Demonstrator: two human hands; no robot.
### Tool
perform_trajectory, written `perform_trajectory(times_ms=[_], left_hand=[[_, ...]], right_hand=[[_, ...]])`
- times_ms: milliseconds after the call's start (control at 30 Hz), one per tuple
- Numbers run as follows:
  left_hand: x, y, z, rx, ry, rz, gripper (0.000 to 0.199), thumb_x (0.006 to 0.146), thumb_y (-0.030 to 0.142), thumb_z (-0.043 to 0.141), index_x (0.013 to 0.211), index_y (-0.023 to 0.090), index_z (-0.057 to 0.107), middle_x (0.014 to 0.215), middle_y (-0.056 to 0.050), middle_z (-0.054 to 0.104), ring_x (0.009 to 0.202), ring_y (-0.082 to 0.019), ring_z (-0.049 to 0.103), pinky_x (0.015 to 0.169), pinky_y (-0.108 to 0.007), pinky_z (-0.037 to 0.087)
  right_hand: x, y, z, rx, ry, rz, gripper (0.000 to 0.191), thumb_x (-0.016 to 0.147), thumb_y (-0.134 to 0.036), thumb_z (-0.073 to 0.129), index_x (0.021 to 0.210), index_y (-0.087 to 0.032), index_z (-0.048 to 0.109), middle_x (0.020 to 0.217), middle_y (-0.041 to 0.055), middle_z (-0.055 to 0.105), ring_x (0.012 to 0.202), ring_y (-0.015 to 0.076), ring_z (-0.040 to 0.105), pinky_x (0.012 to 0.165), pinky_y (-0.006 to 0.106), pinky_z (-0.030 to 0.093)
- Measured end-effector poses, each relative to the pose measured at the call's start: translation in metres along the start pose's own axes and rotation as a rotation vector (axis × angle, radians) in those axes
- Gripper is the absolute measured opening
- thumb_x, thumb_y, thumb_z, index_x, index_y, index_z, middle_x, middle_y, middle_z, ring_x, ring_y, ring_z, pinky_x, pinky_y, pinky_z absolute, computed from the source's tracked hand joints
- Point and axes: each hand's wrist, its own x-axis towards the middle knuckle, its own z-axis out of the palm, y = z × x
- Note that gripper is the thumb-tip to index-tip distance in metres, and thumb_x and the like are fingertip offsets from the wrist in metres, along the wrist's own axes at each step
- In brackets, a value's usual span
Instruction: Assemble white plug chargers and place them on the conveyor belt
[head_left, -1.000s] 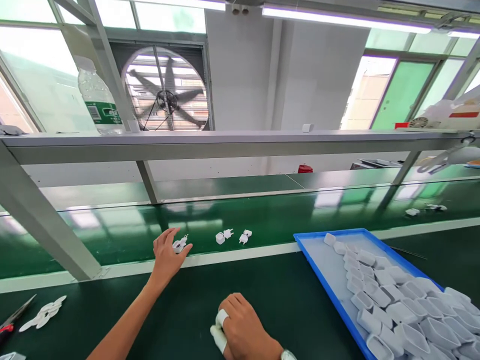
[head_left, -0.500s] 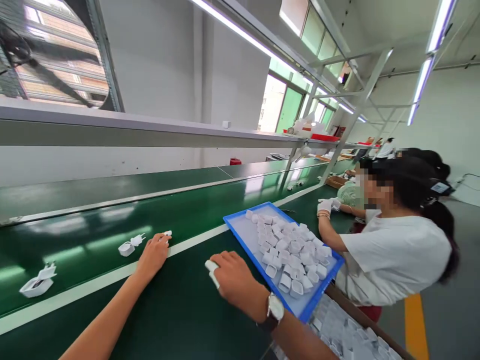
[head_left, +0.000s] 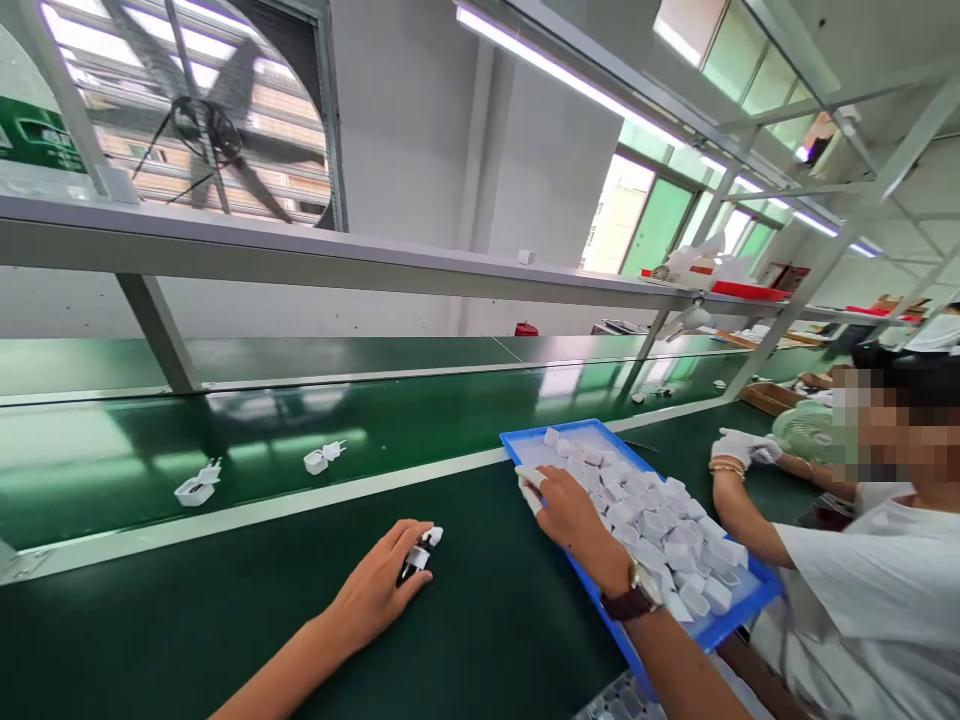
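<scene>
The thumb and fingertips of the left hand [head_left: 382,592] are pinched on a small white-and-dark plug piece [head_left: 424,550], low over the dark green surface [head_left: 487,610]; whether it touches down there cannot be told. The piece sits at the ends of the fingers, not deep in the palm, which leaves much of it uncovered and probably makes it easy to turn. The right hand [head_left: 574,515] lies over the near-left edge of the blue tray [head_left: 763,588], its fingers close together, with white covers [head_left: 531,480] on 2 of them, likely for grip or protection; whether it holds anything is hidden. The tray stands slantwise beside that arm, presumably so its heap of white housings [head_left: 652,520] is within easy reach. Past the pale strip [head_left: 285,505], 2 groups of white parts rest well apart on the glossy green belt [head_left: 427,420]: a nearer group [head_left: 198,486] and a farther group [head_left: 324,457], each a hollow casing with a pronged piece against or just beside it, perhaps placed so as to stay paired. Farther right, a co-worker's gloved hands [head_left: 739,450] are near a green, round-caged object [head_left: 808,432], clear of the tray.
</scene>
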Motion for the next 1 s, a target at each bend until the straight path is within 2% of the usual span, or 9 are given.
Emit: perform_trajectory(times_ms=[133,267,367,467,533,700,800,933,1000], left_hand=[[-0.011,0.008,-0.025,-0.013,0.111,-0.083,0.075,0.081,0.036,0.077,0.148,0.031,0.044,0.143,-0.008,0.057,0.125,-0.028,0.062,0.106,-0.044,0.054],[-0.023,0.001,-0.049,-0.025,0.159,-0.052,0.036,0.095,0.032,0.058,0.131,0.032,0.06,0.127,-0.004,0.069,0.116,-0.022,0.066,0.103,-0.04,0.055],[-0.04,-0.018,-0.059,0.042,0.268,-0.197,0.03,0.092,0.028,0.06,0.12,0.029,0.067,0.118,-0.004,0.073,0.112,-0.024,0.068,0.102,-0.044,0.055],[-0.054,-0.037,-0.06,0.056,0.282,-0.328,0.042,0.088,0.024,0.063,0.13,0.029,0.062,0.114,-0.004,0.074,0.107,-0.024,0.07,0.1,-0.045,0.056],[-0.06,-0.045,-0.058,0.065,0.258,-0.355,0.048,0.087,0.023,0.064,0.135,0.029,0.058,0.116,-0.004,0.073,0.106,-0.024,0.07,0.1,-0.045,0.057],[-0.063,-0.038,-0.05,0.251,0.371,-0.126,0.059,0.088,0.028,0.072,0.143,0.03,0.05,0.133,-0.009,0.064,0.126,-0.029,0.058,0.108,-0.052,0.05],[-0.064,-0.022,-0.041,0.263,0.365,0.019,0.063,0.092,0.027,0.069,0.149,0.032,0.042,0.138,-0.011,0.06,0.13,-0.029,0.055,0.11,-0.051,0.049],[-0.063,0.0,-0.021,0.044,0.249,-0.039,0.075,0.087,0.029,0.074,0.151,0.031,0.035,0.141,-0.012,0.057,0.127,-0.029,0.06,0.106,-0.046,0.055],[-0.062,0.007,-0.015,-0.128,0.249,-0.122,0.061,0.088,0.029,0.071,0.143,0.03,0.044,0.131,-0.01,0.064,0.114,-0.025,0.067,0.097,-0.041,0.06]], right_hand=[[0.017,-0.084,0.021,0.473,0.0,-0.279,0.027,0.098,-0.017,0.056,0.121,-0.026,0.066,0.101,0.0014,0.072,0.091,0.0166,0.066,0.083,0.026,0.052],[0.035,-0.133,0.041,0.837,-0.012,-0.488,0.034,0.095,-0.014,0.055,0.124,-0.028,0.067,0.117,0.0035,0.07,0.102,0.0188,0.066,0.09,0.031,0.054],[0.043,-0.131,0.049,0.844,-0.105,-0.468,0.049,0.09,-0.017,0.062,0.138,-0.026,0.058,0.141,0.0094,0.057,0.116,0.0235,0.062,0.093,0.037,0.055],[0.043,-0.113,0.058,0.691,-0.304,-0.479,0.073,0.075,-0.021,0.08,0.143,-0.021,0.055,0.137,0.0144,0.06,0.126,0.0325,0.055,0.103,0.046,0.05],[0.039,-0.104,0.066,0.65,-0.384,-0.484,0.075,0.07,-0.019,0.082,0.141,-0.021,0.057,0.131,0.0142,0.063,0.131,0.0348,0.051,0.108,0.049,0.046],[0.029,-0.102,0.085,0.728,-0.194,-0.437,0.046,0.084,-0.011,0.063,0.128,-0.023,0.065,0.104,0.0087,0.067,0.104,0.0264,0.059,0.094,0.045,0.051],[0.028,-0.114,0.095,0.999,-0.075,-0.306,0.043,0.088,-0.019,0.061,0.131,-0.024,0.063,0.096,0.0054,0.064,0.089,0.0212,0.06,0.084,0.041,0.055],[0.025,-0.136,0.106,1.468,-0.092,-0.036,0.036,0.089,-0.037,0.067,0.122,-0.023,0.066,0.088,0.0019,0.062,0.074,0.0162,0.062,0.069,0.033,0.059],[0.023,-0.144,0.107,1.571,-0.113,0.038,0.038,0.087,-0.044,0.071,0.118,-0.023,0.068,0.088,0.0029,0.065,0.076,0.0178,0.064,0.069,0.032,0.059]])
